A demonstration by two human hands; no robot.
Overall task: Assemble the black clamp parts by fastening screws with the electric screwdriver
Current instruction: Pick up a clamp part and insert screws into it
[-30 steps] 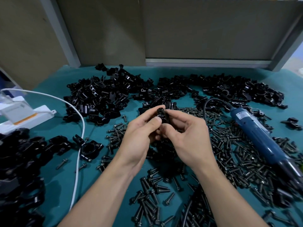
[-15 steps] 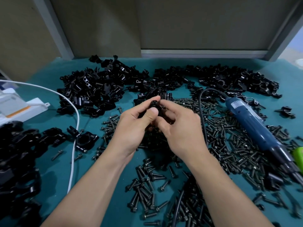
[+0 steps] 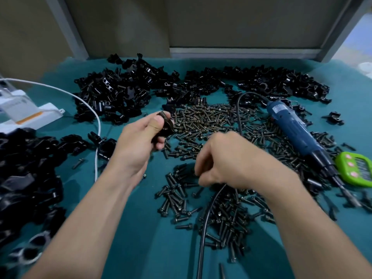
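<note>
My left hand (image 3: 138, 141) grips a small black clamp part (image 3: 166, 124) between thumb and fingers, held above the teal mat. My right hand (image 3: 227, 160) hovers low over the scattered black screws (image 3: 203, 121), fingers curled downward and blurred; whether it holds a screw is hidden. The blue electric screwdriver (image 3: 291, 127) lies on the screws to the right, tip toward me, untouched. Its black cable (image 3: 205, 222) runs under my right wrist.
Heaps of loose black clamp parts (image 3: 120, 93) fill the back of the teal mat (image 3: 141, 238). More black assembled pieces (image 3: 26, 158) pile at the left. A white cable (image 3: 96, 117) and white device (image 3: 26, 113) sit far left. A green counter (image 3: 358, 170) lies at the right.
The hands have separated. My left hand kept the clamp part and shifted left; my right hand let go and dropped down toward the screws. The camera tilted slightly.
</note>
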